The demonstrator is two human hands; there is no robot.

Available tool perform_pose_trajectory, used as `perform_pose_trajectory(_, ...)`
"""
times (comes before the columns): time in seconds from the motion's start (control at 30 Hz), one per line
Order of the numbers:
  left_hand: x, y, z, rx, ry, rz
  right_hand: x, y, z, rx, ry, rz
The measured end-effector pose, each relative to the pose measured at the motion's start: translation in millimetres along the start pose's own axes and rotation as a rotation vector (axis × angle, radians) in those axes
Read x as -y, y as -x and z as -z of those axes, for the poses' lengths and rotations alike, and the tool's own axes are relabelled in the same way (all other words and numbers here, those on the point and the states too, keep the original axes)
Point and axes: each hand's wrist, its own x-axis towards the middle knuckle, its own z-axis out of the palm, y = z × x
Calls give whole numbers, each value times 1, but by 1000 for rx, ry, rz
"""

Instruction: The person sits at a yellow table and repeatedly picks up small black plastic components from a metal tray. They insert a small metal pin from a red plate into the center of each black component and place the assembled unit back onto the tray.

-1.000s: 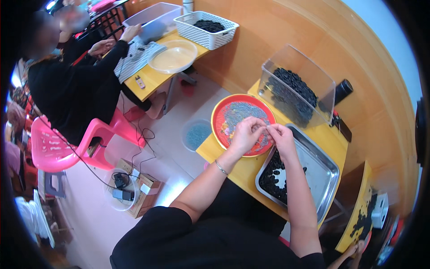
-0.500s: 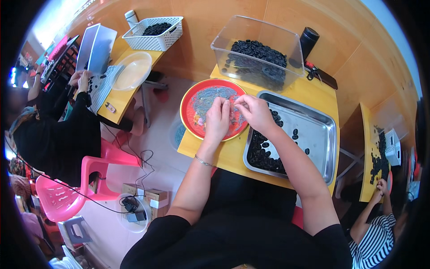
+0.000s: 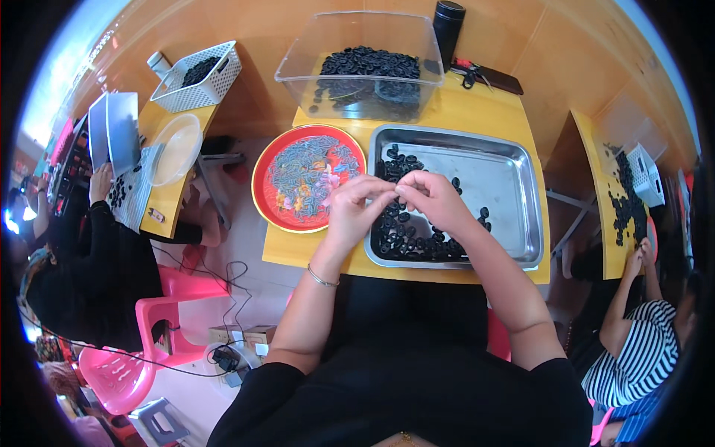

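Observation:
My left hand (image 3: 357, 210) and my right hand (image 3: 438, 204) meet fingertip to fingertip above the left part of a shallow metal tray (image 3: 477, 160). Both are closed in a pinch; whatever lies between the fingertips is too small to make out. Under and around them, many small black oval pieces (image 3: 406, 237) lie loose in the tray. Just left of the tray stands a round red plate (image 3: 264, 175) with a gold rim and a flower pattern. Thin grey-blue strands (image 3: 292, 158) lie tangled on it. A bracelet circles my left wrist.
Behind the plate and tray, a clear plastic box (image 3: 301, 95) holds more black pieces. A black bottle (image 3: 447, 33), small pliers-like tools (image 3: 469, 74) and a dark case (image 3: 497, 80) stand at the back. People work at yellow tables on both sides. Pink chairs (image 3: 123, 376) and cables are at left.
Both hands have gone from over the red plate to over the tray's left part, still pinched together. The view has shifted. At left, a co-worker's hand now touches the grey bin.

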Motion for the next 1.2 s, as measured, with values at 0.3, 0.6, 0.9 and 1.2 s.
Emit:
perform_pose_trajectory(0.3, -1, 3, -32, 146, 212, 216, -27, 39, 39, -291, 111, 27)
perform_pose_trajectory(0.6, 17, -14, -28, 83, 354, 256, -36, 42, 102, -332, 606, 66)
perform_pose_trajectory(0.9, 23, -4, -21, 17, 430, 266, -26, 39, 126, -139, 868, -163)
perform_pose_trajectory(1.2, 24, -4, -22, 1, 454, 300, -20, 42, 118, 125, 815, -146)
